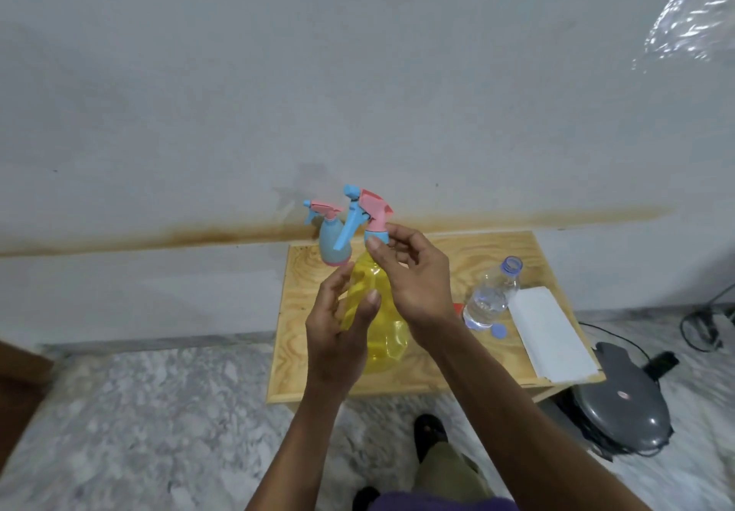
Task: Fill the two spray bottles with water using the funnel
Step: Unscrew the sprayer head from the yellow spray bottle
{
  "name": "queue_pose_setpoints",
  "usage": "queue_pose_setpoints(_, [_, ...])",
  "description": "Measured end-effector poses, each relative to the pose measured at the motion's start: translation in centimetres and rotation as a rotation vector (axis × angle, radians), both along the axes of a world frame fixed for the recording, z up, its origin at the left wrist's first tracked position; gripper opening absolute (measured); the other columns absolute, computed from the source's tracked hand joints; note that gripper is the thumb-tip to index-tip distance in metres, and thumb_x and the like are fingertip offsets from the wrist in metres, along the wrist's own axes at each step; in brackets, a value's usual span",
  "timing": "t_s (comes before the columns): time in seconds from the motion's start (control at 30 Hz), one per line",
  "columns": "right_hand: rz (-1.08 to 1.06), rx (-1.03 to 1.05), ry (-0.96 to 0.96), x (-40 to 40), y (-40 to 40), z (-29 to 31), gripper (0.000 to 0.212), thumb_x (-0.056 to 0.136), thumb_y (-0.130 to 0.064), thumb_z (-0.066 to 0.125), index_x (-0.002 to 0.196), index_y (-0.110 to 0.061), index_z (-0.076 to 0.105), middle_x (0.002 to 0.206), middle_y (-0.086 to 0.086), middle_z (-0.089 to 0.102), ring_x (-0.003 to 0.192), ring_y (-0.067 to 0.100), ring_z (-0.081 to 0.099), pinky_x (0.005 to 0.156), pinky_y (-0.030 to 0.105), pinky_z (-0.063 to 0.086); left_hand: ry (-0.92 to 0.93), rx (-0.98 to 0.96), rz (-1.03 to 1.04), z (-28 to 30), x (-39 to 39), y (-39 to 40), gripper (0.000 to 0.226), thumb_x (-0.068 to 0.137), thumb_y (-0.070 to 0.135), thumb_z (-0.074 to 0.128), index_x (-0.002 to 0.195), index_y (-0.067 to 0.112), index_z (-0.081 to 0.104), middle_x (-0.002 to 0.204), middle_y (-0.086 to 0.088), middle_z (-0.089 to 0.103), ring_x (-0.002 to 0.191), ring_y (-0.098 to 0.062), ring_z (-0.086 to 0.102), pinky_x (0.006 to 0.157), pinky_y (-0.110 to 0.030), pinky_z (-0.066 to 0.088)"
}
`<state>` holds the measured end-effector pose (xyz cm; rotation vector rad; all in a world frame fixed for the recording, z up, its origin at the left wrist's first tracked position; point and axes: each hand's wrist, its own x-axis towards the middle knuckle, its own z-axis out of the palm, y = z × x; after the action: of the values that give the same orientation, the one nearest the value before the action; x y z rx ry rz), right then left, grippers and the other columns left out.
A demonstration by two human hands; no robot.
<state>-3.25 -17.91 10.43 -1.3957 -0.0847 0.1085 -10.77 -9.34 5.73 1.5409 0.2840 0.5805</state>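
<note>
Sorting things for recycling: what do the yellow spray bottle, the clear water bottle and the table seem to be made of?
Yellow spray bottle: translucent glossy plastic; light passes through it. Water bottle: clear thin plastic, probably; its contents show through. Table: pale unpainted wood, likely plywood, with swirling grain.
</note>
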Motion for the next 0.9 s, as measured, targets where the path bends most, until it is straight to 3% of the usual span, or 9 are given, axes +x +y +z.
queue_pose_setpoints(0.13, [-0.005, 0.065, 0.033, -0.1, 0.3, 0.4, 0.016, 0.094, -0.015, 0.068, 0.109, -0.016, 0.063, 0.100, 0.007, 0.074, 0.088, 0.008, 0.069, 0.077, 0.024, 0.053, -0.001, -0.026, 0.002, 0.1, 0.2, 0.2, 0.046, 0.080, 0.047, 0.068, 0.124, 0.039, 0.058, 0.121, 0.023, 0.067, 0.121, 0.003, 0.058, 0.095, -0.018, 0.048])
queue_pose_setpoints(0.23, [-0.018, 0.042, 0.001, -0.3, 0.5, 0.4, 0.011, 0.095, -0.022, 0.067, 0.106, -0.019, 0.068, 0.097, -0.002, 0.072, 0.085, 0.004, 0.064, 0.076, 0.022, 0.050, -0.002, -0.037, -0.013, 0.3, 0.4, 0.2, 0.046, 0.080, 0.047, 0.067, 0.125, 0.039, 0.057, 0.122, 0.028, 0.065, 0.123, 0.004, 0.056, 0.100, -0.022, 0.046])
queue_pose_setpoints(0.33, [-0.054, 0.041, -0.022, -0.5, 0.6, 0.5, 0.013, 0.090, -0.026, 0.074, 0.102, -0.024, 0.072, 0.091, -0.008, 0.069, 0.086, 0.005, 0.062, 0.082, 0.022, 0.052, 0.000, -0.027, -0.016, 0.5, 0.2, 0.0, 0.047, 0.081, 0.049, 0.065, 0.126, 0.041, 0.054, 0.122, 0.035, 0.062, 0.124, 0.009, 0.054, 0.098, -0.015, 0.044])
queue_pose_setpoints(0.43, [-0.053, 0.073, 0.016, -0.5, 0.7, 0.5, 0.004, 0.092, -0.024, 0.071, 0.094, -0.027, 0.073, 0.103, -0.005, 0.074, 0.102, 0.010, 0.069, 0.091, 0.028, 0.054, 0.000, -0.028, -0.012, 0.4, 0.1, 0.0, 0.047, 0.082, 0.050, 0.063, 0.127, 0.042, 0.053, 0.125, 0.036, 0.060, 0.126, 0.007, 0.053, 0.102, -0.021, 0.045])
queue_pose_setpoints(0.6, [-0.055, 0.038, 0.015, -0.7, 0.9, 0.5, 0.019, 0.092, -0.031, 0.070, 0.107, -0.018, 0.072, 0.099, -0.002, 0.075, 0.092, 0.009, 0.067, 0.087, 0.029, 0.055, -0.001, -0.007, -0.015, 0.5, -0.1, 0.0, 0.049, 0.084, 0.050, 0.062, 0.130, 0.040, 0.052, 0.129, 0.033, 0.058, 0.129, 0.003, 0.052, 0.106, -0.032, 0.047])
queue_pose_setpoints(0.7, [-0.047, -0.004, -0.013, -0.8, 0.8, 0.4, 0.024, 0.089, -0.032, 0.074, 0.109, -0.018, 0.074, 0.092, -0.006, 0.072, 0.085, 0.007, 0.061, 0.083, 0.027, 0.053, 0.003, 0.021, -0.020, 0.7, -0.2, -0.1, 0.049, 0.083, 0.051, 0.062, 0.130, 0.043, 0.050, 0.128, 0.038, 0.056, 0.128, 0.007, 0.051, 0.105, -0.027, 0.047])
queue_pose_setpoints(0.8, [-0.031, 0.001, 0.024, -0.8, 0.6, 0.4, 0.027, 0.091, -0.031, 0.072, 0.116, -0.020, 0.070, 0.094, 0.000, 0.075, 0.090, 0.009, 0.067, 0.084, 0.028, 0.055, -0.002, 0.015, -0.020, 0.7, -0.5, 0.0, 0.052, 0.081, 0.050, 0.066, 0.130, 0.041, 0.051, 0.125, 0.035, 0.060, 0.123, 0.005, 0.056, 0.097, -0.019, 0.049])
queue_pose_setpoints(0.9, [-0.005, -0.009, 0.031, -0.7, 0.3, 0.6, 0.027, 0.089, -0.036, 0.074, 0.110, -0.020, 0.068, 0.092, 0.000, 0.075, 0.087, 0.009, 0.069, 0.080, 0.029, 0.055, 0.004, 0.035, -0.037, 0.5, -0.9, 0.3, 0.055, 0.082, 0.047, 0.070, 0.132, 0.042, 0.051, 0.129, 0.028, 0.061, 0.125, -0.001, 0.057, 0.097, -0.021, 0.049])
